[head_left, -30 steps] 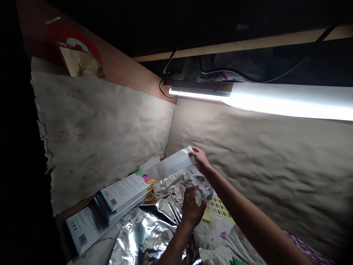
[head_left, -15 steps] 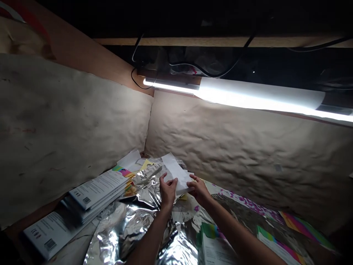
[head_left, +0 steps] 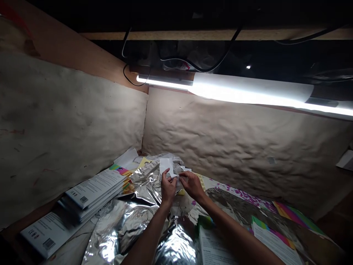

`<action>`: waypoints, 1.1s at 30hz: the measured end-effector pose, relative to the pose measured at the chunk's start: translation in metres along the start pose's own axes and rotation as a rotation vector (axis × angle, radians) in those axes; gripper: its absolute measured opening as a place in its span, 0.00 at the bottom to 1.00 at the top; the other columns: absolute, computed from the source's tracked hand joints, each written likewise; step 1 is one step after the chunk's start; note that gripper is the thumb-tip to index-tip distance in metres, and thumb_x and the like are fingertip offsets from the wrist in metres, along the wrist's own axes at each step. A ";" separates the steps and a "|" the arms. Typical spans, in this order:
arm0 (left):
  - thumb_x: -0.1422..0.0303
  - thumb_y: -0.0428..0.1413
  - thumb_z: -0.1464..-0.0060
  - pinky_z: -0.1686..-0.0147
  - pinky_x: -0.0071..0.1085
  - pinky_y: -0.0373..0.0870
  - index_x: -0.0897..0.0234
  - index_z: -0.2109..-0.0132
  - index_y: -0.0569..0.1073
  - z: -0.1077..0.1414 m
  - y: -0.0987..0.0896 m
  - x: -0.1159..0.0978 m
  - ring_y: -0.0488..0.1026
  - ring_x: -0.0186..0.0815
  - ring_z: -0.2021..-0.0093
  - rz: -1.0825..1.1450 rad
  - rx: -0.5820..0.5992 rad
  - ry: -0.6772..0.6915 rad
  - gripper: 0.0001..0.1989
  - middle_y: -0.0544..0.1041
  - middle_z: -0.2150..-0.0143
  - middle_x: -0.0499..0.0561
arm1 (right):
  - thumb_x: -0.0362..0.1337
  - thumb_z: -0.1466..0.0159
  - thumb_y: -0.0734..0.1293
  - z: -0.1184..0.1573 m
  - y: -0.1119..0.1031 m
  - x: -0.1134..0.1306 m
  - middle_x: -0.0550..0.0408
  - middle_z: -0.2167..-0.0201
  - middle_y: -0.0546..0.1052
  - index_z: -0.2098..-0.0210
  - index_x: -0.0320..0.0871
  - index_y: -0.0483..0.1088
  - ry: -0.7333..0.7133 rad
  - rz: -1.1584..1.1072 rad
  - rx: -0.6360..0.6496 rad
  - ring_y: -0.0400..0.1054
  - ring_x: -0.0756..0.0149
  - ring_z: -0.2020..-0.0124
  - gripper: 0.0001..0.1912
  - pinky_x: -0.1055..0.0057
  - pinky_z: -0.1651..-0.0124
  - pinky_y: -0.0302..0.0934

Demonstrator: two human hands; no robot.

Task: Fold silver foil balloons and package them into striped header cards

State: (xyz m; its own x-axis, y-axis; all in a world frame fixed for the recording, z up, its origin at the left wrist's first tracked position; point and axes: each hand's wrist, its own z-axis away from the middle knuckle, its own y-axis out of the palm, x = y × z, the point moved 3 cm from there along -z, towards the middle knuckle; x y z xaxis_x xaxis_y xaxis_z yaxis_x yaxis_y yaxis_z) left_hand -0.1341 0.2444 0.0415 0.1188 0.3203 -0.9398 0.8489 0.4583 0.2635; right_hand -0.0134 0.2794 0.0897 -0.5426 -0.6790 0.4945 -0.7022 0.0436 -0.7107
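Note:
My left hand (head_left: 168, 188) is closed on a small white sheet of paper (head_left: 166, 165), which stands up above the fingers. Close beside it, my right hand (head_left: 192, 186) pinches at the paper's lower right edge with the fingertips together. Both hands are over crumpled silver foil sheeting (head_left: 132, 217), near the far corner of the work surface. Clear plastic and a yellow piece (head_left: 145, 162) lie just behind and to the left of the paper.
Printed white packs with barcodes (head_left: 95, 186) are stacked at the left. More packs (head_left: 215, 243) lie under my right forearm, and another pack (head_left: 275, 243) is farther right. Paper-covered walls (head_left: 234, 136) enclose the corner. A lit tube lamp (head_left: 242, 90) hangs above, with loose cables (head_left: 204, 69).
The white paper now shows a smaller area, as if folded over. My right hand has moved left, closer to my left hand. The view has shifted slightly.

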 end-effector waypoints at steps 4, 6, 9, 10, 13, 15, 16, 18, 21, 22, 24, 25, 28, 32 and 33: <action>0.73 0.53 0.43 0.59 0.31 0.69 0.59 0.35 0.58 0.006 -0.004 -0.015 0.77 0.36 0.63 -0.251 0.030 0.168 0.29 0.80 0.63 0.50 | 0.36 0.39 0.68 -0.007 -0.002 -0.004 0.50 0.60 0.79 0.60 0.43 0.77 -0.013 0.052 0.011 0.71 0.56 0.56 0.09 0.64 0.50 0.60; 0.74 0.51 0.43 0.58 0.31 0.67 0.56 0.35 0.59 0.010 -0.004 -0.022 0.77 0.37 0.63 -0.360 0.065 0.228 0.29 0.80 0.63 0.49 | 0.37 0.39 0.68 -0.009 -0.006 -0.005 0.51 0.62 0.80 0.63 0.44 0.78 -0.017 0.053 0.025 0.72 0.56 0.57 0.07 0.65 0.52 0.60; 0.76 0.48 0.43 0.57 0.31 0.66 0.55 0.34 0.58 0.013 -0.003 -0.027 0.77 0.37 0.62 -0.473 0.110 0.273 0.30 0.80 0.63 0.48 | 0.36 0.38 0.67 -0.012 -0.009 -0.007 0.55 0.66 0.81 0.66 0.45 0.79 -0.012 0.018 0.065 0.74 0.61 0.63 0.07 0.70 0.58 0.62; 0.77 0.48 0.43 0.57 0.31 0.65 0.55 0.34 0.58 0.014 -0.003 -0.027 0.77 0.37 0.61 -0.500 0.121 0.279 0.30 0.80 0.63 0.48 | 0.36 0.39 0.67 -0.013 -0.009 -0.008 0.56 0.68 0.81 0.67 0.45 0.79 -0.008 0.005 0.075 0.75 0.63 0.65 0.07 0.72 0.60 0.63; 0.76 0.48 0.43 0.56 0.30 0.66 0.54 0.37 0.63 0.013 -0.002 -0.024 0.77 0.37 0.59 -0.569 0.139 0.270 0.28 0.81 0.61 0.48 | 0.35 0.38 0.65 -0.016 -0.011 -0.013 0.56 0.72 0.81 0.70 0.43 0.78 0.033 -0.004 0.031 0.74 0.64 0.70 0.09 0.73 0.65 0.62; 0.76 0.49 0.43 0.55 0.31 0.67 0.55 0.42 0.69 0.011 -0.003 -0.020 0.77 0.38 0.57 -0.608 0.125 0.244 0.23 0.81 0.58 0.50 | 0.37 0.36 0.62 -0.016 -0.013 -0.014 0.51 0.70 0.80 0.67 0.40 0.77 0.072 0.017 -0.072 0.74 0.62 0.69 0.13 0.70 0.64 0.63; 0.76 0.49 0.43 0.54 0.31 0.67 0.56 0.45 0.72 0.010 -0.004 -0.019 0.77 0.38 0.57 -0.623 0.114 0.228 0.21 0.81 0.57 0.51 | 0.38 0.34 0.60 -0.016 -0.015 -0.013 0.48 0.68 0.80 0.65 0.38 0.77 0.080 0.030 -0.131 0.73 0.60 0.67 0.15 0.67 0.62 0.63; 0.76 0.49 0.44 0.52 0.32 0.67 0.58 0.49 0.75 0.009 -0.005 -0.017 0.77 0.38 0.55 -0.639 0.100 0.207 0.19 0.80 0.55 0.52 | 0.39 0.32 0.57 -0.011 -0.015 -0.005 0.42 0.62 0.79 0.61 0.36 0.75 0.048 0.055 -0.215 0.71 0.55 0.59 0.18 0.61 0.55 0.62; 0.76 0.48 0.43 0.52 0.31 0.68 0.59 0.49 0.75 0.008 -0.006 -0.015 0.76 0.37 0.54 -0.621 0.135 0.212 0.18 0.80 0.52 0.52 | 0.38 0.34 0.61 0.001 -0.008 0.017 0.43 0.56 0.77 0.62 0.40 0.76 -0.122 0.062 -0.143 0.67 0.54 0.52 0.13 0.59 0.47 0.58; 0.75 0.48 0.43 0.53 0.30 0.68 0.59 0.49 0.74 0.008 -0.006 -0.015 0.76 0.37 0.54 -0.608 0.153 0.217 0.18 0.80 0.52 0.52 | 0.37 0.35 0.63 0.007 -0.004 0.024 0.46 0.56 0.77 0.62 0.42 0.76 -0.185 0.058 -0.081 0.66 0.55 0.51 0.11 0.59 0.46 0.57; 0.75 0.48 0.43 0.55 0.28 0.68 0.58 0.48 0.73 0.008 -0.008 -0.013 0.76 0.35 0.55 -0.585 0.175 0.220 0.18 0.80 0.54 0.52 | 0.36 0.37 0.65 0.016 0.002 0.034 0.51 0.56 0.78 0.63 0.46 0.77 -0.275 0.046 0.046 0.67 0.58 0.53 0.08 0.62 0.46 0.58; 0.76 0.49 0.45 0.56 0.28 0.68 0.58 0.46 0.72 0.008 -0.009 -0.011 0.76 0.35 0.55 -0.578 0.170 0.216 0.20 0.79 0.55 0.52 | 0.36 0.38 0.66 0.019 0.003 0.035 0.53 0.56 0.78 0.62 0.47 0.78 -0.293 0.041 0.095 0.67 0.59 0.53 0.08 0.63 0.46 0.59; 0.73 0.53 0.46 0.57 0.31 0.70 0.61 0.38 0.63 0.002 -0.012 -0.005 0.76 0.37 0.59 -0.580 0.084 0.172 0.28 0.76 0.55 0.55 | 0.38 0.36 0.66 0.012 -0.001 0.019 0.55 0.54 0.78 0.60 0.49 0.78 -0.207 0.039 0.145 0.69 0.63 0.51 0.08 0.67 0.46 0.59; 0.66 0.55 0.45 0.60 0.35 0.71 0.63 0.33 0.52 -0.008 -0.015 -0.001 0.74 0.34 0.68 -0.571 -0.075 0.130 0.35 0.72 0.55 0.55 | 0.38 0.31 0.61 -0.021 -0.016 -0.044 0.49 0.60 0.78 0.60 0.39 0.76 0.206 0.116 0.066 0.72 0.62 0.58 0.13 0.64 0.51 0.63; 0.66 0.55 0.45 0.60 0.35 0.71 0.63 0.33 0.50 -0.009 -0.016 -0.002 0.73 0.33 0.68 -0.566 -0.112 0.134 0.36 0.71 0.54 0.55 | 0.40 0.31 0.62 -0.029 -0.018 -0.062 0.49 0.62 0.78 0.60 0.38 0.75 0.319 0.136 0.062 0.72 0.62 0.60 0.13 0.62 0.52 0.64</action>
State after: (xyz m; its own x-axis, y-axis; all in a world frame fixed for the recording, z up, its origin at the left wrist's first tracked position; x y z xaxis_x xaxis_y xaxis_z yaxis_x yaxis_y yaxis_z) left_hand -0.1527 0.2440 0.0409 -0.4090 0.0991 -0.9071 0.7010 0.6705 -0.2428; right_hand 0.0191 0.3422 0.0863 -0.7531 -0.4064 0.5174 -0.5894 0.0672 -0.8050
